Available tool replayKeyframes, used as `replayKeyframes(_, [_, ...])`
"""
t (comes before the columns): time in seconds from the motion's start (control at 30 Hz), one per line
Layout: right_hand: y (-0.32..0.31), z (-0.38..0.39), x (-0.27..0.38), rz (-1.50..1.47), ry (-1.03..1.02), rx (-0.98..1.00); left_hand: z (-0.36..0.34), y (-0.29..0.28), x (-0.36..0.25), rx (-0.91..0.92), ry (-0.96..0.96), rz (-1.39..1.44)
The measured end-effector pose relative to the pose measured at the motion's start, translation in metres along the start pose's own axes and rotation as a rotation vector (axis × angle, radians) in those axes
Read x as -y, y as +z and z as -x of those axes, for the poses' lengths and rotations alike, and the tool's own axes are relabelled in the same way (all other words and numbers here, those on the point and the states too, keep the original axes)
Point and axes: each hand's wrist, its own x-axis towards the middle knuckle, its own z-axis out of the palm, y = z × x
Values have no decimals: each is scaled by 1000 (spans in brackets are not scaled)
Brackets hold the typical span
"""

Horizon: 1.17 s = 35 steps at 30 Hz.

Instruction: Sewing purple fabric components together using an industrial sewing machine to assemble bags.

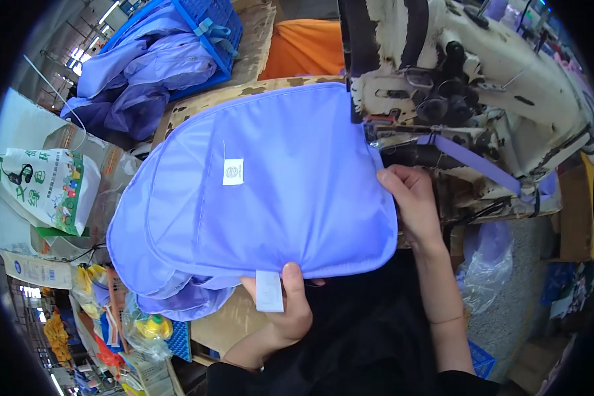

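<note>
A purple fabric bag panel [277, 204] with bound edges lies spread in front of me, its far right edge up against the sewing machine [435, 86]. On its upper face is a small white sewn patch [233, 172]. My left hand [287, 313] pinches the panel's near edge beside a white label [269, 291] that hangs there, thumb on top. My right hand [412, 198] grips the right edge between thumb and fingers, just below the machine's needle area. A strip of purple binding tape [475, 163] runs into the machine from the right. More purple fabric [185, 297] bunches beneath the panel's left part.
At the far left a blue crate [214, 39] holds piled purple fabric pieces [145, 59]. A white printed bag [49, 188] hangs on the left. Orange cloth [303, 49] lies behind the table. Clear plastic [488, 264] hangs below the machine, and several baskets stand lower left.
</note>
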Motion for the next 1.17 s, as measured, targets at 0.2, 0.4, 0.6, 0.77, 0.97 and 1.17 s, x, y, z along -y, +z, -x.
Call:
replayKeyframes(0.2, [-22, 27, 22, 283, -13, -62, -13, 6, 7, -19, -168, 147])
replayKeyframes(0.4, [-170, 66, 135, 693, -936, -1065, -7, -3, 36, 29, -151, 241])
replayKeyframes(0.6, [-385, -9, 242, 1603, -758, -1187, 16, -9, 74, 100, 305, -227])
replayKeyframes(0.77, [-432, -36, 123, 1134, -908, -1197, 11, -45, 120, 103, -227, 469])
replayKeyframes(0.97, [-394, -25, 133, 674, -849, -1118, 9, -63, 146, -141, -830, 1011])
replayKeyframes(1.17, [-336, -25, 180, 358, -746, -1148, -43, 11, 143, 386, -573, 619])
